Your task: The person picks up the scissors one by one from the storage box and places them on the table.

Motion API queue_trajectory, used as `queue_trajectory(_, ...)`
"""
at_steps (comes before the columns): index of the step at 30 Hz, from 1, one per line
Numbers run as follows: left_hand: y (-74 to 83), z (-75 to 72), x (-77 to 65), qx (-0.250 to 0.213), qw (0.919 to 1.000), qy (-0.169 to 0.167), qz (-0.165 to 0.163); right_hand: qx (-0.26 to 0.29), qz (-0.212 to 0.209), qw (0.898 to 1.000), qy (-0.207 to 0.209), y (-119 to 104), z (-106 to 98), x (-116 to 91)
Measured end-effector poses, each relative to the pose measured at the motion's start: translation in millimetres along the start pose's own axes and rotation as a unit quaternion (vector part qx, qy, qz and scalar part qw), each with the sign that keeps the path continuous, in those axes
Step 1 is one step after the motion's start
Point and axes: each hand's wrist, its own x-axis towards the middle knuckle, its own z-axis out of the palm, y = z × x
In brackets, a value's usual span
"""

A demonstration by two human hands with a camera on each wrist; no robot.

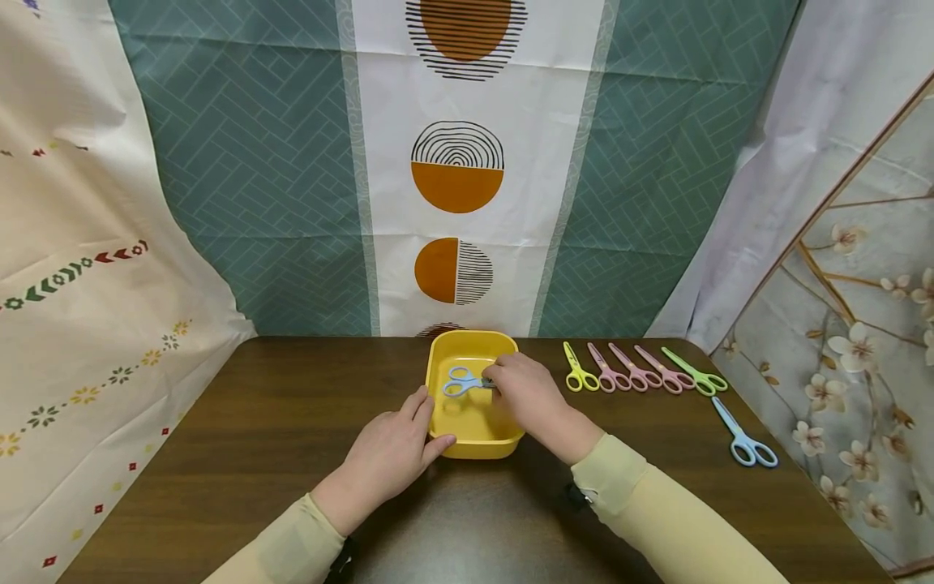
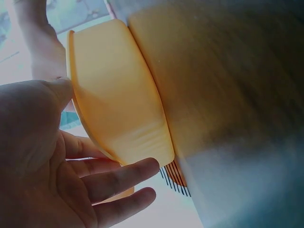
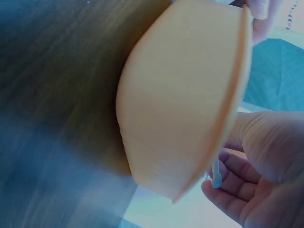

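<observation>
A yellow plastic tray (image 1: 477,448) stands on the dark wooden table. My left hand (image 1: 387,446) holds its near left corner, the thumb at the front rim and the fingers along the left side. In the left wrist view the tray's outer wall (image 2: 114,90) shows beside that hand's lightly bent fingers (image 2: 121,178). Over the tray, my right hand (image 1: 527,393) grips light blue scissors (image 1: 461,383) by the blade end; their handle loops point left and the blades are mostly hidden. A thin pale blue piece of the scissors (image 3: 216,173) shows by the right fingers.
Right of the tray lie yellow scissors (image 1: 581,379), several pink scissors (image 1: 640,377) and green scissors (image 1: 708,381) in a row. Another pair of light blue scissors (image 1: 743,442) lies nearer the table's right edge. Patterned cloths (image 1: 627,203) hang behind and at both sides.
</observation>
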Motion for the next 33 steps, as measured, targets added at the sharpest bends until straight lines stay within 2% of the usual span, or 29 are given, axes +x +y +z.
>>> queue_trajectory(15,-0.2,-1.9,-1.8,0.004,0.9999,0.012,0.009,0.025,0.010,0.996,0.084,32,-22,-37)
queue_trajectory(21,-0.2,-3.0,-2.8,0.004,0.9996,0.023,0.016,0.033,0.033,0.994,0.096,48,-31,-55)
queue_trajectory(27,-1.1,-3.0,-3.9,0.004,0.9991,0.034,0.024,0.021,0.037,0.992,0.118,62,-34,-74)
queue_trajectory(33,-1.8,-2.9,-3.0,-0.004,0.9997,0.018,0.015,0.017,0.044,0.991,0.124,71,-36,-93)
